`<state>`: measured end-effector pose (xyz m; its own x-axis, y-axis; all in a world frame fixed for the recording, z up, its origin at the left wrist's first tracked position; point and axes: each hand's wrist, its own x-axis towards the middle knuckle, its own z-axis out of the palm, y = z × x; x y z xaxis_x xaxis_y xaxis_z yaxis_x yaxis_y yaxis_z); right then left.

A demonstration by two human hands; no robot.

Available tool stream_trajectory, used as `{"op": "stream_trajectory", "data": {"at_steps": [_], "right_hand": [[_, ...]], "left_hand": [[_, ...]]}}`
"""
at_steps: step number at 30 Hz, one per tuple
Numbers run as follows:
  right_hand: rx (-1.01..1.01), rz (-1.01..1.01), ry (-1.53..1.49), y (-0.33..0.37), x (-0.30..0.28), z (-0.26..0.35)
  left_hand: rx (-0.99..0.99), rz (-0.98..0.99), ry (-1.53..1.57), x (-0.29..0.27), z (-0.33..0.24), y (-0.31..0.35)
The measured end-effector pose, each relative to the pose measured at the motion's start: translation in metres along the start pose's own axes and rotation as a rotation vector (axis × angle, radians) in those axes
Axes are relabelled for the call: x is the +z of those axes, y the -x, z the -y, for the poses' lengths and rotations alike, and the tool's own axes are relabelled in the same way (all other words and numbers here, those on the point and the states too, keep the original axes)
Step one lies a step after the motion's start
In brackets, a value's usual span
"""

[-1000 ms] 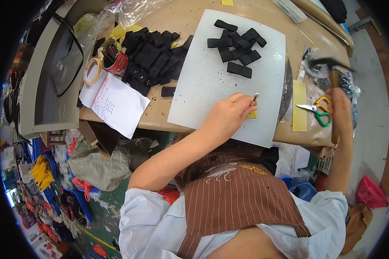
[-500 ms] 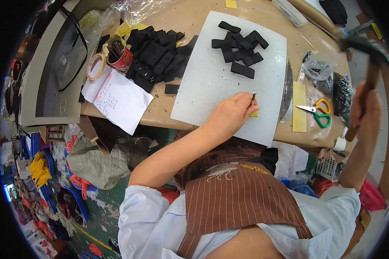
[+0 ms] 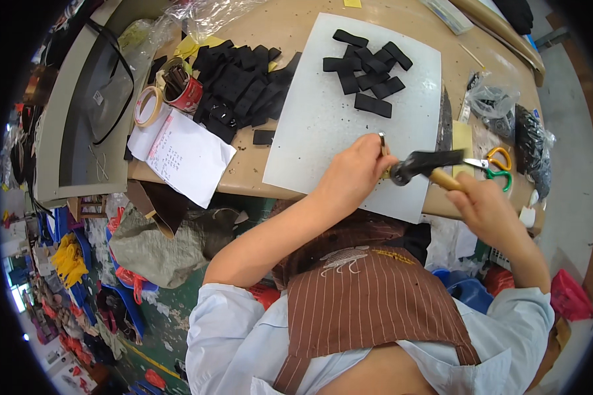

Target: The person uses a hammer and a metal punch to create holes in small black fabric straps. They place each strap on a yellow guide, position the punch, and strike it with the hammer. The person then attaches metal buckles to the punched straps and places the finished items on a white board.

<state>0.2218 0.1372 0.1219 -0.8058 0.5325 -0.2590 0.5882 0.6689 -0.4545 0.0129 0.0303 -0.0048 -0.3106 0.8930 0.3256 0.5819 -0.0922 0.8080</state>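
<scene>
Head view looks down on a workbench point(image 3: 296, 178) with a white cutting mat point(image 3: 349, 118) lying near its front edge. Left hand point(image 3: 352, 174) rests on the lower part of the mat, fingers curled shut around a small metal punch point(image 3: 381, 139) held upright, its tip on the mat. Right hand point(image 3: 487, 207) is closed in a fist around the wooden handle of a hammer point(image 3: 425, 164); the dark head sits just beside the top of the punch, whether touching it cannot be told.

A small heap of black strips point(image 3: 369, 69) lies at the far end of the mat. A larger pile of black pieces point(image 3: 240, 82) sits on the bench left of the mat, next to a red tin point(image 3: 184, 92) and a roll of tape point(image 3: 148, 105). A sheet of paper point(image 3: 181, 155) overhangs the bench edge. Scissors with yellow and green handles point(image 3: 494, 164) lie right of the mat, near the hammer.
</scene>
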Motion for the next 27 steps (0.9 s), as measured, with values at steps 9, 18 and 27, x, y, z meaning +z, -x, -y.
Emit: {"op": "stream_trajectory", "data": {"at_steps": [9,18,27], "right_hand": [[0.033,0.1,-0.025,-0.007,0.008,-0.003],[-0.233,-0.266,-0.792,0.001,-0.069,-0.014],[0.015,-0.29,-0.624,-0.009,-0.042,-0.023]], "left_hand": [[-0.115,0.056,0.225,-0.034,0.009,0.007],[0.134,-0.033,-0.024,-0.025,0.003,0.011],[0.046,-0.09,-0.117,-0.021,0.008,0.017]]}}
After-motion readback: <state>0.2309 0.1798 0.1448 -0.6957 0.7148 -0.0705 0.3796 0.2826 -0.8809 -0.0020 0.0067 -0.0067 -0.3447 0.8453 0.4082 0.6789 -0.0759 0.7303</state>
